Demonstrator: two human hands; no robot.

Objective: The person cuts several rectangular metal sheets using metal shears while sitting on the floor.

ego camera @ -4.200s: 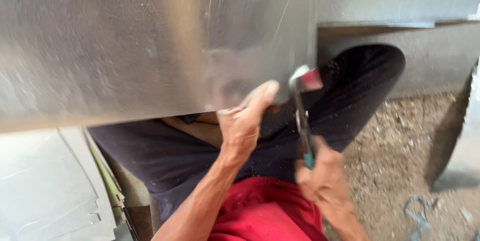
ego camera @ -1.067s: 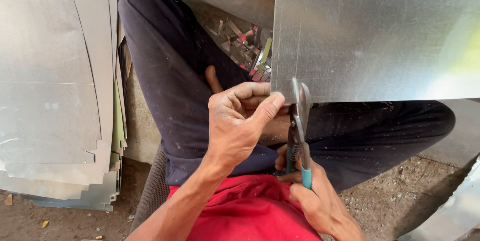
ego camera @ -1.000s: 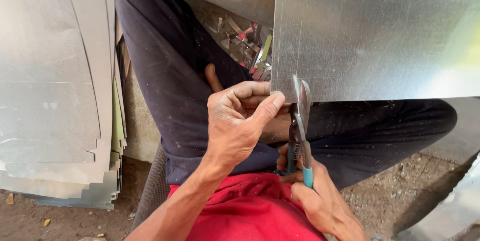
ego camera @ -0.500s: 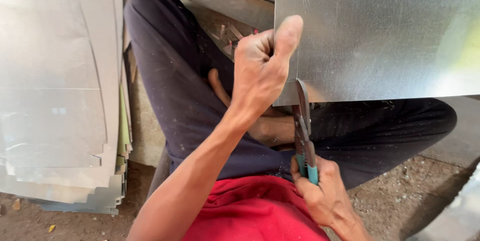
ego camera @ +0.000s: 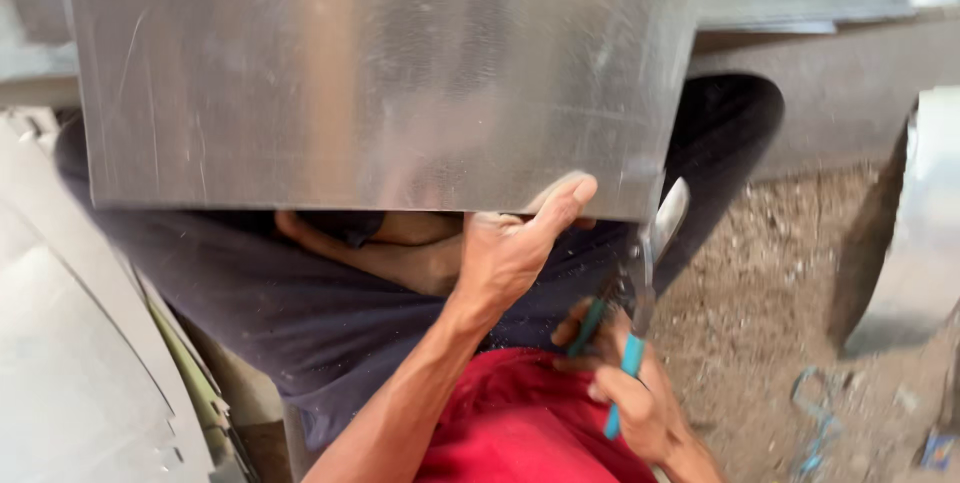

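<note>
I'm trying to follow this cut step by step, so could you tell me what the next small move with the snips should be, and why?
Probably bring the snips up onto the lower right edge of the metal sheet and close them. Their blades sit open just below that corner, the right hand is on the teal handles, and the left hand already grips the sheet's bottom edge beside them to steady it.

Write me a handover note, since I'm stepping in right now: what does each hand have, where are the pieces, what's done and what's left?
Left hand: grips the near edge of the metal sheet, thumb on top, holding it up over the lap.
Right hand: closed on the teal handles of the tin snips, blades open at the sheet's near right corner.
Stack of cut sheets lies at the left.
Done: no cut line visible on this sheet.
Left: the cut from that corner, as far as I can judge.
</note>
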